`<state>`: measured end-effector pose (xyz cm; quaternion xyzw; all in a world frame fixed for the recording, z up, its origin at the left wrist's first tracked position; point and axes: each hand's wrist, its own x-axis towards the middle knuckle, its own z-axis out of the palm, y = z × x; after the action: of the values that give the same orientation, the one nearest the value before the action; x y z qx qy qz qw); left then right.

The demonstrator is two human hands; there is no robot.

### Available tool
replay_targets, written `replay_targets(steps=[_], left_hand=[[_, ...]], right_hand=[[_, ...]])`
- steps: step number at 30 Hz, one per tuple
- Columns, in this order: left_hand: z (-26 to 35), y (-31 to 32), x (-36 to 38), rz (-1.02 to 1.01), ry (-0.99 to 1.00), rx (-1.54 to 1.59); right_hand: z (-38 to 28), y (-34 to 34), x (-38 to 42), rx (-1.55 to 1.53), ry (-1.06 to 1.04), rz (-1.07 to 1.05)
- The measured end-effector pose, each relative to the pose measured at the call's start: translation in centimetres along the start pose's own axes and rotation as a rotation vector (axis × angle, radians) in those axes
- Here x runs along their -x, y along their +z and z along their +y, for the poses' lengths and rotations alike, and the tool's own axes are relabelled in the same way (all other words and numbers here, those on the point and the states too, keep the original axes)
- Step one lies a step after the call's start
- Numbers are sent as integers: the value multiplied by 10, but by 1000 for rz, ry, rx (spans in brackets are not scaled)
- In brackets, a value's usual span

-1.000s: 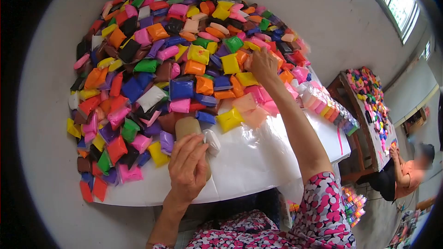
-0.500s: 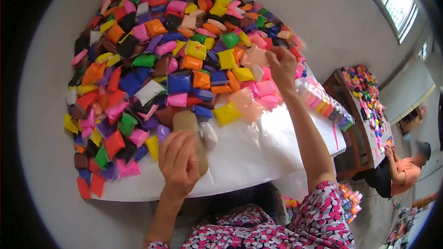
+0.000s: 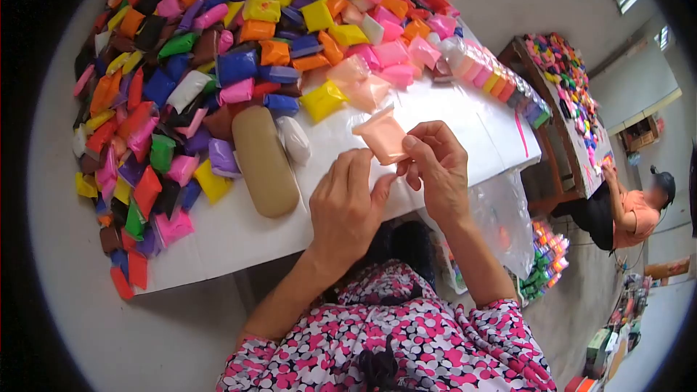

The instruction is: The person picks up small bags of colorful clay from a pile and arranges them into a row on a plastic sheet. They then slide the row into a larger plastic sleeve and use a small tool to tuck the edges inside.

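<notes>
One peach packet [image 3: 382,134] is pinched between thumb and fingers of the right hand [image 3: 438,170] at the person's twelve o'clock; the left hand [image 3: 345,203] curls at its lower edge, its grip unclear. Toward ten-thirty from it, a yellow packet [image 3: 263,9] bears a red mark too blurred to read. Since the earlier frame, the left hand has come off the tan block [image 3: 265,163], now at its ten o'clock.

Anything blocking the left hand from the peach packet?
Nothing visible. The right hand holds the peach packet by its right side; the left hand has its fingertips by the lower left edge, contact unclear. The tan block lies further left, not between them.
</notes>
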<state>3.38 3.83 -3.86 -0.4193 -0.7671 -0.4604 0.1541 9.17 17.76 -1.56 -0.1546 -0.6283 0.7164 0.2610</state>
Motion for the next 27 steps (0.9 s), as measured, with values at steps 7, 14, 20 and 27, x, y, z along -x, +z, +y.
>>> replay_targets(steps=[7,14,20,27], left_hand=[[-6,12,0,-46,87,-141],[-15,13,2,-142,68,-137],[-14,12,2,-95,-13,16],[-18,5,4,-154,-142,276]], right_hand=[[19,-4,12,239,-25,20],[32,-10,19,462,-186,-10],[28,-12,26,649,-317,-44],[19,-15,28,777,-398,-80]])
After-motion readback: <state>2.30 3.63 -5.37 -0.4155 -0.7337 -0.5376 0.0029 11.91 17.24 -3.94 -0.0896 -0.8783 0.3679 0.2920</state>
